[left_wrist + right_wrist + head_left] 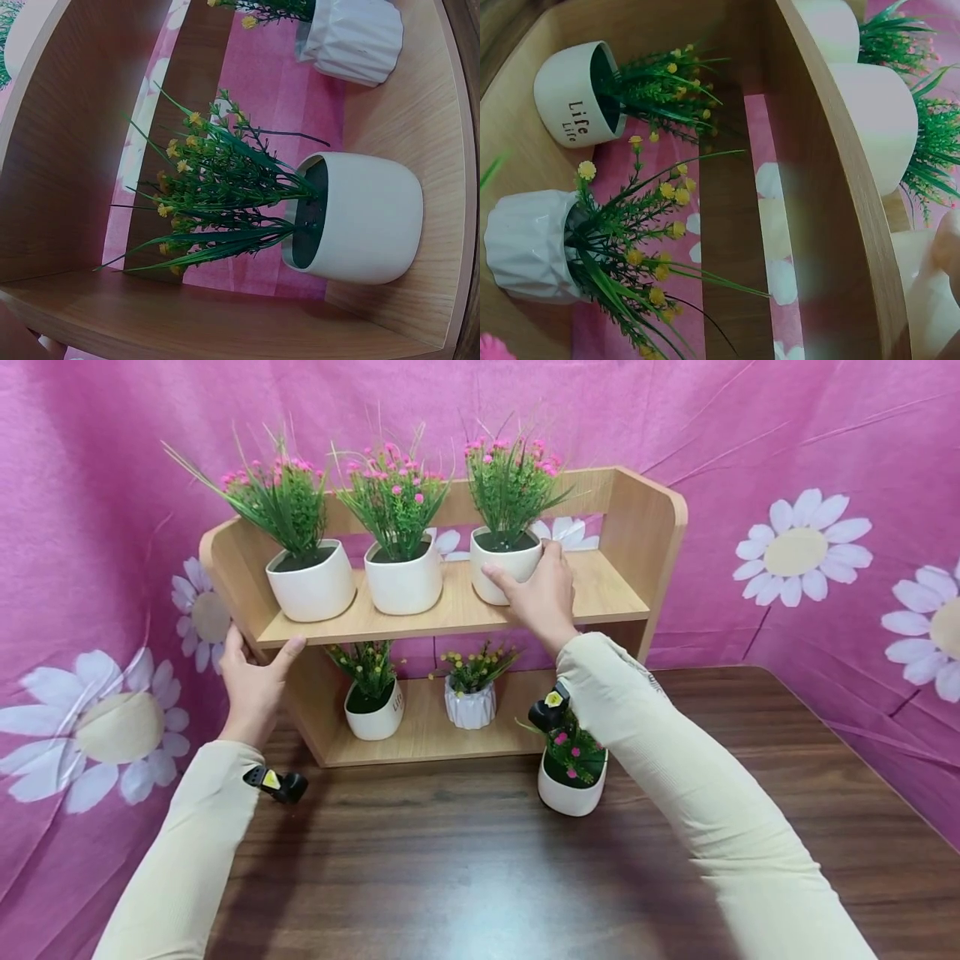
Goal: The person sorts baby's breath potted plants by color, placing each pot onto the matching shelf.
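Note:
A two-tier wooden shelf (420, 625) stands on the table. Three white pots with pink flowers line its upper board: the left pot (311, 585), the middle pot (405, 581) and the right pot (491, 572). My right hand (546, 589) grips the right flowerpot, thumb at its front and fingers on its right side. On the shelf's left side panel (225, 322), my left hand (255, 681) holds on, its thumb at the upper board's front corner and its fingers outside. Below are a white "Life" pot (574, 97) and a ridged white pot (532, 244), both with yellow flowers.
Another white pot (570, 793) with pink flowers stands on the brown table (420, 860) in front of the shelf's right end, partly under my right forearm. A pink daisy-print cloth (825, 443) hangs behind and at the sides.

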Demonstrator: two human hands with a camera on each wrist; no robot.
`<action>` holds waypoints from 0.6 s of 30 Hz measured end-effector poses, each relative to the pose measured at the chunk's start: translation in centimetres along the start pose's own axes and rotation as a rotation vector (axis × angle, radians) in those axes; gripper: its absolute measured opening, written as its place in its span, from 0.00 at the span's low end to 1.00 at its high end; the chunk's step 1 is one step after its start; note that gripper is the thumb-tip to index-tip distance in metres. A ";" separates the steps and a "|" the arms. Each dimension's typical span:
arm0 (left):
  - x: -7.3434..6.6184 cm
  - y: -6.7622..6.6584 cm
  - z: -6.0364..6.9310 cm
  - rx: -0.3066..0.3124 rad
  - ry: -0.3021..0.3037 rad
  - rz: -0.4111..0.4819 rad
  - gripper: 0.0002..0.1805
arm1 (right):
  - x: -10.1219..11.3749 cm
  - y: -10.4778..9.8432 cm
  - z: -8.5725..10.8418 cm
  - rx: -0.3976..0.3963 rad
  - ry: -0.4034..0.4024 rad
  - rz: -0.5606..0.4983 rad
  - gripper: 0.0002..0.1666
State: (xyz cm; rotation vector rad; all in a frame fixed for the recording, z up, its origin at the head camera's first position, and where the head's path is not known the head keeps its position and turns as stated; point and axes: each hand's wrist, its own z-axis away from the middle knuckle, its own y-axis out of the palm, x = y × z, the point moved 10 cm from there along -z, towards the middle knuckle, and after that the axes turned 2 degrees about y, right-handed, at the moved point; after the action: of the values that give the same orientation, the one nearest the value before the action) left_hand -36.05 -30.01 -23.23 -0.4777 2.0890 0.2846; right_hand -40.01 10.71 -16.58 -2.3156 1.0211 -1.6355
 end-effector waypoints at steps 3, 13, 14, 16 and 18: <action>0.0 0.1 0.0 0.000 -0.002 0.005 0.38 | 0.1 0.0 0.1 0.033 -0.012 -0.014 0.48; 0.2 0.1 0.0 0.003 -0.024 0.030 0.39 | -0.1 -0.1 0.1 0.064 -0.033 -0.022 0.48; 0.2 0.1 0.0 0.003 -0.026 0.027 0.39 | 0.0 -0.1 0.1 0.050 -0.035 -0.014 0.48; 0.3 0.1 0.0 0.003 -0.027 0.027 0.39 | 0.2 0.1 0.2 0.020 -0.044 0.011 0.48; 0.3 0.0 0.0 0.002 -0.031 0.031 0.39 | 0.5 0.2 0.3 -0.003 -0.055 0.035 0.48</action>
State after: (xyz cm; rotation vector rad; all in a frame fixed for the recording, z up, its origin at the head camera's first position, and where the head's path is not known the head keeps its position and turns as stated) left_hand -36.19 -30.09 -23.46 -0.4371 2.0680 0.3061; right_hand -39.77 10.23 -16.41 -2.3176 1.0465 -1.5495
